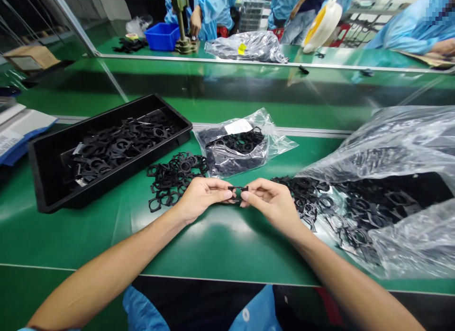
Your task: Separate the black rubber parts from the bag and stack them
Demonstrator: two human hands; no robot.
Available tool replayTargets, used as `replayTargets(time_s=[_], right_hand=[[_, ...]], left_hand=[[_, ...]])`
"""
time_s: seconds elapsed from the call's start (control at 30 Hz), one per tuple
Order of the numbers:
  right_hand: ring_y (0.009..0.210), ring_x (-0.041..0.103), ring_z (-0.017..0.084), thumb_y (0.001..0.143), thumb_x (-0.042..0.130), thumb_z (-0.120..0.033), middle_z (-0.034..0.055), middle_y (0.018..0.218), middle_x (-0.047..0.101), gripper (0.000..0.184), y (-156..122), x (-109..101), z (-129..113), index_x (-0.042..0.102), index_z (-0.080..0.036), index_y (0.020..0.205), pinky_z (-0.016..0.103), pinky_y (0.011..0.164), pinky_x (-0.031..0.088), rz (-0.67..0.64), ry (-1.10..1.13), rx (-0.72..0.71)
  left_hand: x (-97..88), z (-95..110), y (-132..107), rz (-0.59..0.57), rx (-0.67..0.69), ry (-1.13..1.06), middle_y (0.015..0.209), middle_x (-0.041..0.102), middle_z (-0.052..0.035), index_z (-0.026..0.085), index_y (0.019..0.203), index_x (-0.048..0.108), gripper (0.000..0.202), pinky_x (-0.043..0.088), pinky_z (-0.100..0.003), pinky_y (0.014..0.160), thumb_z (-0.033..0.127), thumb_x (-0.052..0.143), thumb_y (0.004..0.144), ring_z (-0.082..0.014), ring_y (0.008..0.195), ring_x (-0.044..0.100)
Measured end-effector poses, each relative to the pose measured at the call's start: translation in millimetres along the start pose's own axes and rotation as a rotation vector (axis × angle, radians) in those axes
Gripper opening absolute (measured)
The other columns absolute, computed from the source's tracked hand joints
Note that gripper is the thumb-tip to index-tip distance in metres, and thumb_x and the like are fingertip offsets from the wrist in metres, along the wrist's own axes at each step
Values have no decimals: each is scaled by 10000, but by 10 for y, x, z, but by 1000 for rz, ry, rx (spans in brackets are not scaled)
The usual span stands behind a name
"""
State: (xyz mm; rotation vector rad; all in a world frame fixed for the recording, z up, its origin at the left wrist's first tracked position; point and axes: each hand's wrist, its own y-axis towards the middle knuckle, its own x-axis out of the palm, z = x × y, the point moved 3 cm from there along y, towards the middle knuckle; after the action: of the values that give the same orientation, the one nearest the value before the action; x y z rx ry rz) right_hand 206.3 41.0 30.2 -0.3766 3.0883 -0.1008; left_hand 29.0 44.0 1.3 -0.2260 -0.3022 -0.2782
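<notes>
Black plastic part (237,192) sits pinched betw. both hands, just above green table (213,241). Left hand (201,196) closed on its left end w/ thumb + fingers, right hand (272,200) closed on its right end. Loose pile of same parts (174,177) just behind left hand; black tray (46,155) further left, open bag of parts (373,203) beside right hand.

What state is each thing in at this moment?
Left hand: pinching small black part.
Right hand: pinching the same part.
Black tray: partly filled with parts.
Small bag: lying flat, holding parts.
Large bag: open, parts spilling out.
</notes>
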Motion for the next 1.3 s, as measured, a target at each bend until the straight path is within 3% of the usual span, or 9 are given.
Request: replayTargets(time_s=[0.2, 0.5, 0.67, 0.87, 1.1, 1.3], right_hand=[[565, 663, 152, 646, 870, -525, 20, 643, 681, 413, 2, -7, -3, 637, -184, 669, 285, 600, 585, -8, 18, 1], [670, 681, 184, 676, 845, -533, 30, 750, 710, 382, -5, -21, 45, 696, -198, 784, 326, 693, 603, 58, -20, -84], [707, 698, 199, 663, 852, -535, 37, 787, 732, 383, -10, -15, 60, 718, -206, 805, 349, 741, 607, 78, -19, -77], [611, 679, 178, 655, 871, -480, 16, 682, 700, 341, 2, 7, 32, 711, -195, 750, 341, 690, 610, 44, 64, 0], [628, 675, 185, 713, 834, -460, 25, 700, 707, 289, -18, -8, 51, 711, -201, 745, 329, 681, 591, 125, -98, -124], [664, 686, 180, 802, 755, -424, 38, 751, 724, 242, -23, -23, 64, 714, -188, 771, 309, 691, 599, 146, -266, -214]], left_hand=[[-9, 50, -3, -46, 1, 73, 758, 780, -69, 134, 787, 787, 305, 617, -347, 782, 360, 907, 621, -202, 720, 738], [16, -84, -12, 9, -109, -138, 829, 781, -85, 117, 872, 742, 412, 618, -321, 735, 386, 918, 615, -214, 750, 764], [29, -37, -8, 8, -65, -157, 794, 759, -48, 125, 841, 726, 375, 602, -290, 738, 344, 924, 610, -156, 702, 729], [13, 39, 1, -93, -26, -18, 712, 696, -12, 136, 789, 682, 326, 565, -276, 708, 328, 901, 643, -132, 661, 681], [35, 25, -22, -4, 132, 215, 687, 663, -5, 154, 845, 621, 287, 533, -257, 671, 381, 784, 777, -142, 656, 682], [86, 27, -65, 49, 232, 445, 747, 630, 19, 179, 856, 581, 118, 520, -221, 714, 270, 655, 861, -113, 723, 656]])
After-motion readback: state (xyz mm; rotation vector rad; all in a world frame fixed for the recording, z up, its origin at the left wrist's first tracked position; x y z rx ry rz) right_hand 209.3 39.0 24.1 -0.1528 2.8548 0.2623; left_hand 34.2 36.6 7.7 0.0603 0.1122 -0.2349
